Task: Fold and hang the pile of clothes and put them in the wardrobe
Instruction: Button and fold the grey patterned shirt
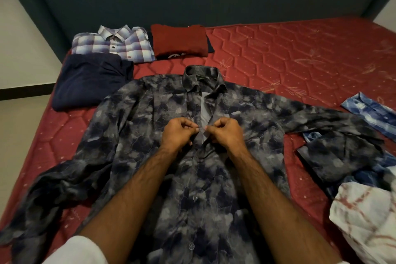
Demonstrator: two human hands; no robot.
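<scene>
Both hands, left hand (179, 133) and right hand (226, 132), pinch the shirt (150, 118) placket with curled fingers (194, 128) (collar away), flat on the bed (289, 53).

Head view, one frame. Two bare forearms enter from the bottom edge and run up toward the centre of the frame. Both are uncovered from hand to elbow, with dark hair visible along their length.

Left hand (179, 133) and right hand (225, 132): no rings, watch, bands or gloves visible on either. Knuckles and short fingernails visible.

White fabric sleeve (79, 251), lower left of frame: a smooth, plain, rounded edge at the left upper arm, short-sleeved. A small sliver of the same white fabric shows at the bottom edge right of centre, by the right arm.
</scene>
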